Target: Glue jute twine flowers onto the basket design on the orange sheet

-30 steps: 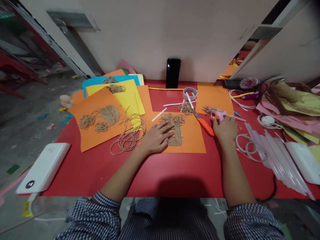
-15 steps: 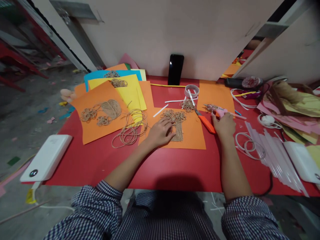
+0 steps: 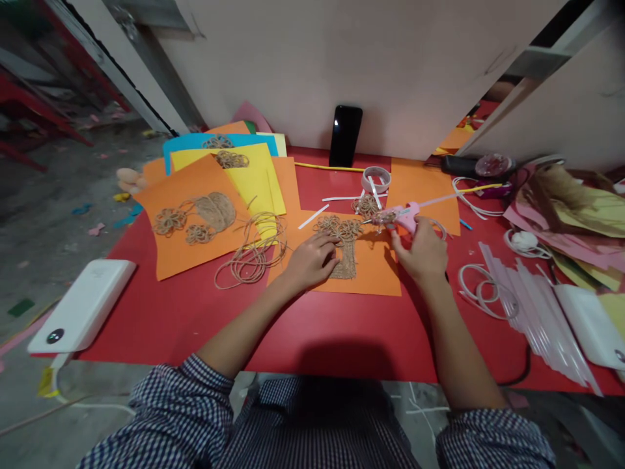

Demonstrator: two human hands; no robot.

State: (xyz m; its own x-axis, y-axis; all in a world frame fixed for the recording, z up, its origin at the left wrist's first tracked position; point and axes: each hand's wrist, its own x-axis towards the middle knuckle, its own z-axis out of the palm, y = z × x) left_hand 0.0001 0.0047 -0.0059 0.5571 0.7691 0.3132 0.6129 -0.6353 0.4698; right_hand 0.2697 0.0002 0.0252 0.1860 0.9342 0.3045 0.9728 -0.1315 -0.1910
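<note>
- Now my right hand [image 3: 424, 253] grips the glue gun [image 3: 404, 219], farther than before from the desk's [image 3: 361, 332] right edge, beside jute flowers [image 3: 338, 228].
- My left hand [image 3: 311, 262] stays loosely bent, touching the jute panel [image 3: 346, 262] near the orange sheet's [image 3: 378, 280] front edge.

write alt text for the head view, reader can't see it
A person's right hand holds a pink glue gun beside twine flowers on orange paper; the left hand lies over the same sheet. A black phone stands behind, on the red table.

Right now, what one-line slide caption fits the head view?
Right hand holds a pink glue gun, tip toward twine flowers on orange paper; left hand at their edge.
</note>
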